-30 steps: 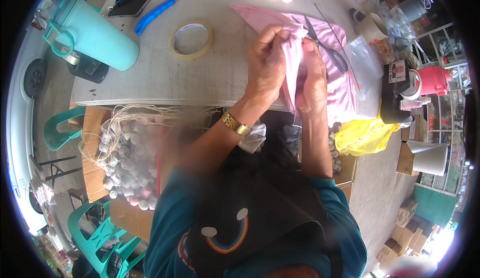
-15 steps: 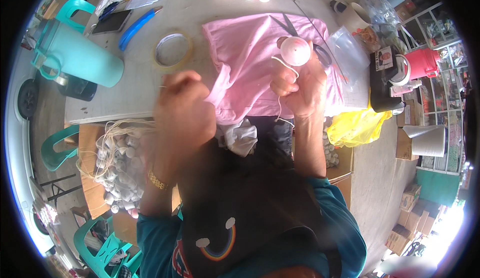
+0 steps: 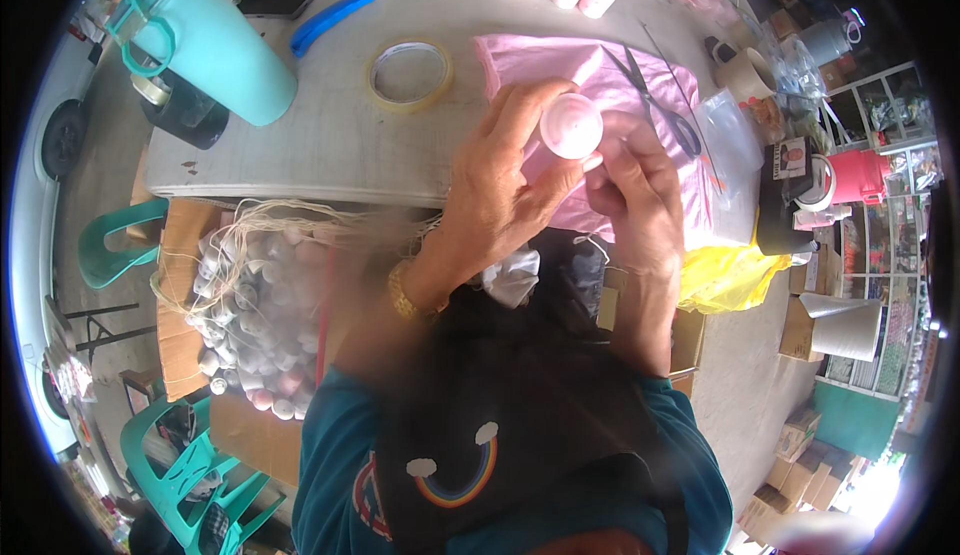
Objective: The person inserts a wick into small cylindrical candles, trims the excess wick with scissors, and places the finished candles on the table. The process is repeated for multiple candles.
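Pink, the round cup is clamped in the left hand; right hand beside it, closure unclear. Adjusting seems the step; steadiness matters next.

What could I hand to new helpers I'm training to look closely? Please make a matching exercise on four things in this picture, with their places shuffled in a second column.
Things
1. Scissors
2. Tape roll
3. Pink round piece
4. Gold-coloured band

Places
A. On the bare table, between the teal tumbler and the pink cloth
B. Around the left wrist
C. Lying on the pink cloth
D. Between the thumb and fingers of the left hand

Right pairs: 1-C, 2-A, 3-D, 4-B
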The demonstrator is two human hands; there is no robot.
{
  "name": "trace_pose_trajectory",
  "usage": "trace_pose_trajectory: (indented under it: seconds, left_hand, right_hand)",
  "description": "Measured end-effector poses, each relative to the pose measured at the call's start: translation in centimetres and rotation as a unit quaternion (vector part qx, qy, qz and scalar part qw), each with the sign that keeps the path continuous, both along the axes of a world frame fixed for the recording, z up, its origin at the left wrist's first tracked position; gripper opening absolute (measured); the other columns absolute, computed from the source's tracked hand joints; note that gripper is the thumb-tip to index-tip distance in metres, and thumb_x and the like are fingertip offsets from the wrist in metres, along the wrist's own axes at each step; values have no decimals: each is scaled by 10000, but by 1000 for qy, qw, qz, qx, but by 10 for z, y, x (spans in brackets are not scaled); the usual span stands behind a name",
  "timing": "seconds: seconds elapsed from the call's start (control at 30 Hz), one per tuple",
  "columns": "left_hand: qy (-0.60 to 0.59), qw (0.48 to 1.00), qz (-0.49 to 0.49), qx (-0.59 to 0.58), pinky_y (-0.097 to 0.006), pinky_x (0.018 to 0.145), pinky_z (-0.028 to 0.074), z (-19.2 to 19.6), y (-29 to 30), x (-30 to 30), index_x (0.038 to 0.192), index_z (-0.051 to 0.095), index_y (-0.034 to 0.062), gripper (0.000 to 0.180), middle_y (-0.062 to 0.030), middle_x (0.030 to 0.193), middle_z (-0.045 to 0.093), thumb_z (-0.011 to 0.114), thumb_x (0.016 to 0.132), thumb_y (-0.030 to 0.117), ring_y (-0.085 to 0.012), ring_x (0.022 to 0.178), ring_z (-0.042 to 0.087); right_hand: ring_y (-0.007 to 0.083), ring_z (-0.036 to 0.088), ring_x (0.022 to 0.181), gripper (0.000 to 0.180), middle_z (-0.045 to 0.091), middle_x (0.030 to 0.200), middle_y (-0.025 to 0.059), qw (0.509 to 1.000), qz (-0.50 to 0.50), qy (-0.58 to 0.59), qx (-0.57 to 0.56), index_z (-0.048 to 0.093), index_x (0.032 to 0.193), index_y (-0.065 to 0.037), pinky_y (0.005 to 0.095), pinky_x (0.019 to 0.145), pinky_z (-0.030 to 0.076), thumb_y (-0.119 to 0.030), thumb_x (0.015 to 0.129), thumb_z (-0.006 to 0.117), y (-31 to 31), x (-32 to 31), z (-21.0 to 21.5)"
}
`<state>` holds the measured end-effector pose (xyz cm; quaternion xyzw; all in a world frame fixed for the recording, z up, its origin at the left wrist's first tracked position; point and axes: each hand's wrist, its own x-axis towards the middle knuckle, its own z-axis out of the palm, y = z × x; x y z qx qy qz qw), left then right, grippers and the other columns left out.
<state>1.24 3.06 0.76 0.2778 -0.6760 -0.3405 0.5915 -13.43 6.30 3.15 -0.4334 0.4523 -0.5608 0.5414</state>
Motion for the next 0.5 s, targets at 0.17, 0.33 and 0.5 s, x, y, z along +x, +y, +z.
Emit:
trace_pose_trajectory:
  seconds: [0.17, 0.33, 0.5]
  left_hand:
    - [-54, 995, 63, -47, -312, 871, 477, 3, -4, 13, 1186, 561, -5, 464, -135, 1152, 566, 739, 758, -3, -209, 1024, 585]
    - [-48, 994, 79, -55, -315, 854, 485, 4, -5, 16, 1162, 587, 4, 471, -136, 1140, 580, 740, 718, -34, -234, 1001, 601]
    - [-53, 990, 106, -78, -343, 785, 503, 4, -5, 18, 1145, 597, 55, 468, -149, 1100, 574, 753, 709, -10, -279, 949, 610]
  right_hand:
    - [59, 472, 651, 219, 591, 817, 28, 998, 26, 21, -52, 625, 1067, 0, 184, 556, 347, -122, 889, 663, 5, -8, 11]
    - [112, 581, 828, 255, 630, 950, 63, 986, 0, 118, -118, 627, 1122, 32, 227, 738, 461, -37, 879, 658, 12, 0, 25]
    - [126, 598, 811, 172, 622, 903, 69, 951, -30, 224, -210, 672, 1011, 16, 234, 726, 484, 27, 840, 676, 4, 9, 22]
